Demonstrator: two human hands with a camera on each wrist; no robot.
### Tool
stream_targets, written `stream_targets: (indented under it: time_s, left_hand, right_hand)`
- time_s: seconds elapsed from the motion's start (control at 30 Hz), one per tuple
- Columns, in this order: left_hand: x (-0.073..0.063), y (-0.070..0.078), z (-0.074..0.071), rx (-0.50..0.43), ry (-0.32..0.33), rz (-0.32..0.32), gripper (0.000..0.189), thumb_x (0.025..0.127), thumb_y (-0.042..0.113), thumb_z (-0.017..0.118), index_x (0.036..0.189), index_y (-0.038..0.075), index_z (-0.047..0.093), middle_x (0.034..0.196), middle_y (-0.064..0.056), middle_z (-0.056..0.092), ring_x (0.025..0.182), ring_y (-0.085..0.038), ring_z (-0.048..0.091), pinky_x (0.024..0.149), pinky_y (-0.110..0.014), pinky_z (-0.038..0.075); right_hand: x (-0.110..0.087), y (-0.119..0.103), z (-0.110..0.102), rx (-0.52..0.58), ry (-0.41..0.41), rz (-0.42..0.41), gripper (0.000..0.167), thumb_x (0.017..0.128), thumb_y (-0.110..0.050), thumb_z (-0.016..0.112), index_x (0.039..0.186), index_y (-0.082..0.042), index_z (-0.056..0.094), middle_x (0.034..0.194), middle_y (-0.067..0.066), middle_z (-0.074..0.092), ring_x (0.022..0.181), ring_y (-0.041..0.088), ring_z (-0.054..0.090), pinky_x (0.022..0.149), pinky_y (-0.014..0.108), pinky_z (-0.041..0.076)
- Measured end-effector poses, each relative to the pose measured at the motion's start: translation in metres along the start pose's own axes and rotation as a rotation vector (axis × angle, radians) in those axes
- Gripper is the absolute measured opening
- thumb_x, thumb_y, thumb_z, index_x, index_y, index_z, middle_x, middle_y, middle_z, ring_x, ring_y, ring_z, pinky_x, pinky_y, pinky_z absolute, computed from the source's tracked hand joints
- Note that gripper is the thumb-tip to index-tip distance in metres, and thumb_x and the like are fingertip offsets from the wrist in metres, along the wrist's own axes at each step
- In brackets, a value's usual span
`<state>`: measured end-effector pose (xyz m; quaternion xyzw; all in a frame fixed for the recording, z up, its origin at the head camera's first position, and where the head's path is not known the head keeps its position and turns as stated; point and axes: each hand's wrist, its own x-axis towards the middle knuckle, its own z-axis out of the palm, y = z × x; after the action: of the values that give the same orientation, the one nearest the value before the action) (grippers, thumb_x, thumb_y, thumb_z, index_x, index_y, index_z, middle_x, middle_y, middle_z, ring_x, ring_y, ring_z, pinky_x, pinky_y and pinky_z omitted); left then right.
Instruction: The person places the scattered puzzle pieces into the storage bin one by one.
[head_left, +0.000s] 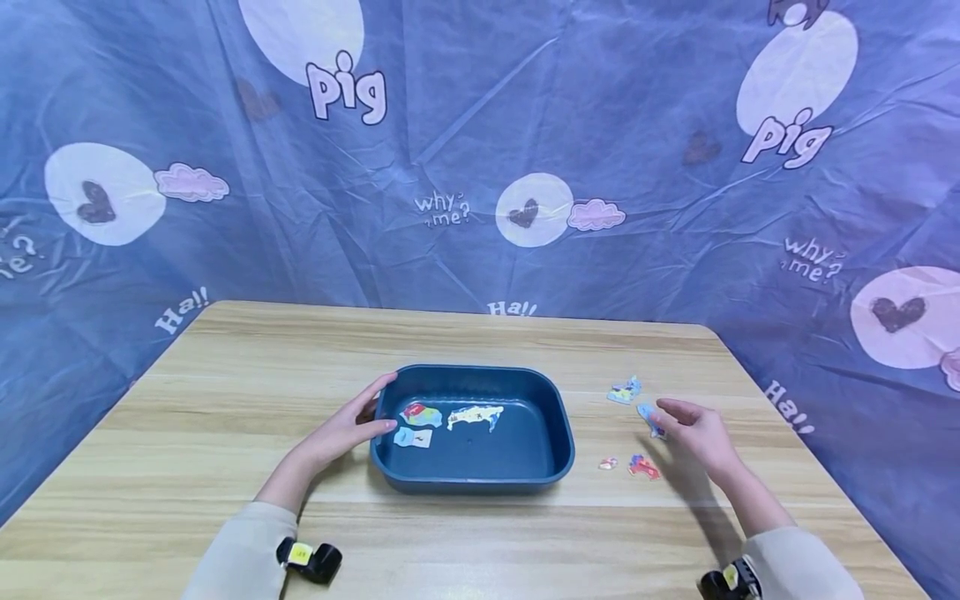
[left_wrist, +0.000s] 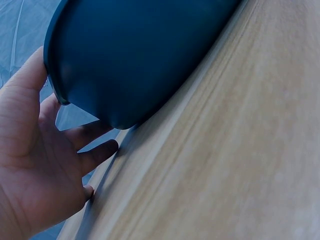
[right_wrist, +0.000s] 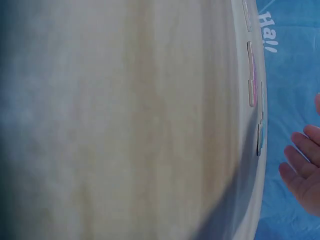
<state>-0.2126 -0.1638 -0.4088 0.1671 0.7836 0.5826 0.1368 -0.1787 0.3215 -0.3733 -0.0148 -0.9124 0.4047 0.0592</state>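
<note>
My left hand (head_left: 354, 427) grips the left end of a dark blue plastic basin (head_left: 480, 481), thumb at the rim and fingers along its outer side. In the left wrist view the thumb and a finger meet the rim of the basin (left_wrist: 140, 55). Inside lie several flat, printed cutouts: a red and yellow-green one (head_left: 422, 415), a pale blue and white one (head_left: 412, 437) and a long whitish one (head_left: 475, 416). My right hand (head_left: 697, 437) hovers over a blue cutout (head_left: 647, 413), partly covering it. Its fingers (right_wrist: 302, 150) are loosely extended with nothing between them in the right wrist view.
Right of the basin, a blue and yellow cutout (head_left: 624, 391), a red and purple one (head_left: 643, 467) and a small reddish one (head_left: 608, 463) lie on the wooden table (head_left: 300, 350). A blue printed cloth (head_left: 450, 150) hangs behind the table.
</note>
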Motion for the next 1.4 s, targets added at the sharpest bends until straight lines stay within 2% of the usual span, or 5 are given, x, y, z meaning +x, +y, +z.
stream_targets:
  time_s: [0.2,0.47,0.7,0.87,1.4]
  left_hand:
    - [-0.002,0.000,0.002,-0.001,0.013,-0.009,0.063,0.083,0.025,0.058,0.134,0.038,0.022,0.139,-0.008,0.020,0.122,-0.030,0.025,0.096,-0.052,0.015]
    - [-0.002,0.001,0.003,-0.002,0.002,-0.003,0.064,0.083,0.025,0.057,0.135,0.035,0.021,0.139,-0.010,0.019,0.122,-0.031,0.025,0.096,-0.052,0.015]
    - [-0.002,0.001,0.004,0.007,0.000,-0.004,0.064,0.084,0.026,0.056,0.136,0.034,0.020,0.139,-0.011,0.019,0.122,-0.032,0.024,0.096,-0.052,0.015]
    - [-0.002,0.005,0.005,0.005,0.000,-0.012,0.064,0.084,0.025,0.056,0.136,0.033,0.020,0.139,-0.012,0.020,0.122,-0.032,0.025,0.096,-0.052,0.015]
    - [-0.018,0.037,0.011,0.024,0.003,-0.027,0.064,0.086,0.019,0.054,0.138,0.018,0.018,0.138,-0.018,0.019,0.121,-0.036,0.024,0.096,-0.052,0.016]
  right_hand:
    - [0.000,0.010,-0.001,-0.036,-0.010,-0.003,0.050,0.084,-0.023,0.056,0.115,0.015,0.045,0.112,0.029,0.047,0.103,0.040,0.045,0.083,0.043,0.038]
    - [-0.002,0.029,0.001,-0.098,0.025,-0.040,0.046,0.081,-0.021,0.061,0.109,0.013,0.051,0.103,0.025,0.055,0.097,0.033,0.051,0.069,0.010,0.038]
    - [-0.005,0.035,0.002,-0.158,0.039,-0.031,0.047,0.080,-0.027,0.062,0.108,0.009,0.055,0.105,0.023,0.056,0.100,0.034,0.048,0.079,0.036,0.040]
    - [-0.007,0.036,0.004,-0.201,0.078,-0.042,0.043,0.078,-0.026,0.064,0.105,0.007,0.059,0.100,0.022,0.058,0.095,0.032,0.052,0.072,0.031,0.042]
    - [-0.008,0.042,0.011,-0.248,0.137,-0.053,0.042,0.075,-0.026,0.067,0.098,0.008,0.062,0.104,0.021,0.056,0.101,0.039,0.047,0.081,0.046,0.035]
